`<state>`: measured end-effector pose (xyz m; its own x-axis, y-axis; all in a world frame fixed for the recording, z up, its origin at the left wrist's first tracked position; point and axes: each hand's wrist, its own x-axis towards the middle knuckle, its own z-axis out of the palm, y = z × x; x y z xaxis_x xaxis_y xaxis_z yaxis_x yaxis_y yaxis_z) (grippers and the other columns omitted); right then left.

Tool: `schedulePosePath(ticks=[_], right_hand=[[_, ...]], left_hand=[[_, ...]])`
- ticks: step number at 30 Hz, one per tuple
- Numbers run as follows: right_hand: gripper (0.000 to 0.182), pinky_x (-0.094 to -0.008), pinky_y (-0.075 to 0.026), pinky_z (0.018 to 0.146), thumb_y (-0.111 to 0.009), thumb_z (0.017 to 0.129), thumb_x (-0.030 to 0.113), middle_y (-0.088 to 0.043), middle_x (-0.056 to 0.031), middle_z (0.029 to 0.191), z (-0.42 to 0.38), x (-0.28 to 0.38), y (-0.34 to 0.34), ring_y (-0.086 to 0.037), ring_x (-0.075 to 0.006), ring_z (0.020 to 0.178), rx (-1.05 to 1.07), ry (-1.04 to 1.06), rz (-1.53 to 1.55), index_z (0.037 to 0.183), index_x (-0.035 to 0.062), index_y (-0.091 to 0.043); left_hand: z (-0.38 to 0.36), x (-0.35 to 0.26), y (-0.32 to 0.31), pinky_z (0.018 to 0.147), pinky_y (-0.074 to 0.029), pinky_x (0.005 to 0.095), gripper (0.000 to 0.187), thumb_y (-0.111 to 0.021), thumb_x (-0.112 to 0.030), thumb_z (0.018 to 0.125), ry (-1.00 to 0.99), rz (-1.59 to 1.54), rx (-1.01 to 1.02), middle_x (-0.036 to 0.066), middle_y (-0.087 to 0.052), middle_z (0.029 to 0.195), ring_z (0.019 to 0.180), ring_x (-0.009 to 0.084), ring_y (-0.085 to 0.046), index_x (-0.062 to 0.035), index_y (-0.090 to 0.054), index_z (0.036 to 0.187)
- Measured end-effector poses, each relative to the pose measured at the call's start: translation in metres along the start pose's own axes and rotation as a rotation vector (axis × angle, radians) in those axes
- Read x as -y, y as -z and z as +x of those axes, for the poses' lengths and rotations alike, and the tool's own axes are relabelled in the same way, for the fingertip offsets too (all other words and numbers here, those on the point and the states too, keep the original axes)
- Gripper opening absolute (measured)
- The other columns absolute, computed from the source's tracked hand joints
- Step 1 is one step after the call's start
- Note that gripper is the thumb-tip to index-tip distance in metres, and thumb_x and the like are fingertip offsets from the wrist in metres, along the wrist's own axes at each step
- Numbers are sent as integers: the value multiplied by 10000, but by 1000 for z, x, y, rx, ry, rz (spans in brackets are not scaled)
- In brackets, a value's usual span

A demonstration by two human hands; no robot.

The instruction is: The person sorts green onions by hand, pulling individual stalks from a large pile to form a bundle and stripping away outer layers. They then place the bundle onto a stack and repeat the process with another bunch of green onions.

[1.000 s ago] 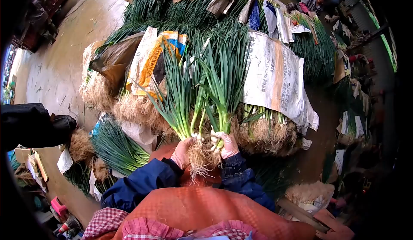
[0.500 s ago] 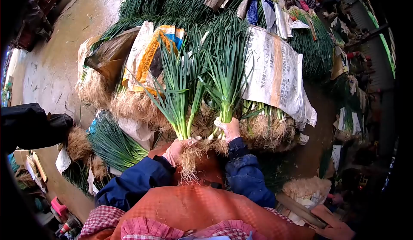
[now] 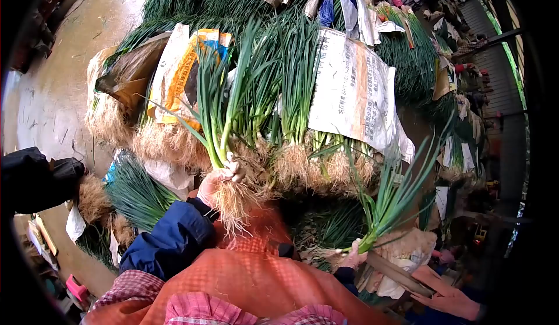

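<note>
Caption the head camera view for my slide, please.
Left hand and right hand each hold green onions, roots showing, beside a larger pile partly covered by a white sack.

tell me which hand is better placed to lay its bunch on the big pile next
Left, I'd say: the left hand holds its onion bunch right in front of the big pile, while the right hand has its leafy bunch off to the side.

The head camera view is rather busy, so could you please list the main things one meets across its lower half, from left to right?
Dark padded object → pile of green onions → left hand gripping a bunch → right hand gripping another bunch.
</note>
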<state>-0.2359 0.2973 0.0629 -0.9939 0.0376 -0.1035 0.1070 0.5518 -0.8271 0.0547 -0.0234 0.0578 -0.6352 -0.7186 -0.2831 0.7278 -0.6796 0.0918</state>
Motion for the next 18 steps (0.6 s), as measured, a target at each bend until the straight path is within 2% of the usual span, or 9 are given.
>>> schedulePosePath(ticks=[3,6,9,11,12,14,16,17,18], right_hand=[[299,-360,-451,693,-610,793,179,-594,-84,952,79,-88,64,-571,-251,773,-191,-107,-414,1036,24,-532],[314,-352,-469,676,-584,766,194,-584,-114,1027,77,-59,59,-561,-220,853,-222,-340,-690,1018,6,-570],[409,-380,-475,704,-510,793,369,-572,-151,1068,139,-91,57,-557,-268,962,458,-304,-1964,993,23,-597],[266,-408,-467,670,-466,824,228,-625,-138,822,63,-14,-28,-587,-295,763,481,300,-1454,803,13,-622],[243,-387,-457,724,-518,789,254,-626,-138,843,34,21,-92,-581,-318,819,795,252,-1335,850,47,-632],[247,-331,-465,684,-531,804,272,-642,-105,848,-47,44,-201,-607,-221,774,1167,142,-435,874,56,-630],[434,-301,-439,552,-611,759,341,-590,-73,744,-136,92,-293,-550,-164,630,1263,677,-634,1054,31,-537],[406,-355,-441,556,-620,740,354,-576,-103,708,-168,107,-340,-550,-177,623,1309,841,-1052,991,44,-545],[399,-368,-441,557,-611,743,352,-569,-105,707,-179,67,-378,-544,-179,614,1179,1085,-955,986,45,-537]], left_hand=[[-5,-32,-25,618,-373,247,313,-569,-10,667,-138,10,-13,13,-450,717,632,139,-403,-94,-469,952],[-4,-77,5,616,-396,256,357,-569,4,670,-163,227,-106,35,-498,750,650,156,-446,-67,-466,1004],[-9,-104,17,664,-442,284,340,-544,26,704,-262,405,-389,76,-544,810,714,175,-515,-8,-465,1034],[-15,-121,42,669,-454,295,323,-525,27,727,-188,277,-452,85,-548,832,717,183,-522,-4,-460,1042],[-18,-124,49,658,-459,300,329,-522,21,736,-171,257,-462,92,-549,847,728,191,-528,2,-456,1058],[-20,-120,53,662,-483,323,330,-525,23,737,-195,213,-441,96,-552,847,713,202,-544,15,-463,1061],[-27,-111,64,639,-492,312,308,-533,37,736,-146,151,-538,94,-562,834,694,193,-561,-8,-483,1036],[-23,-101,50,625,-486,288,257,-541,38,741,-115,172,-574,91,-575,812,694,186,-570,-22,-503,988],[-25,-92,60,637,-493,287,189,-553,22,754,-137,235,-568,82,-580,787,695,187,-576,-24,-516,934]])
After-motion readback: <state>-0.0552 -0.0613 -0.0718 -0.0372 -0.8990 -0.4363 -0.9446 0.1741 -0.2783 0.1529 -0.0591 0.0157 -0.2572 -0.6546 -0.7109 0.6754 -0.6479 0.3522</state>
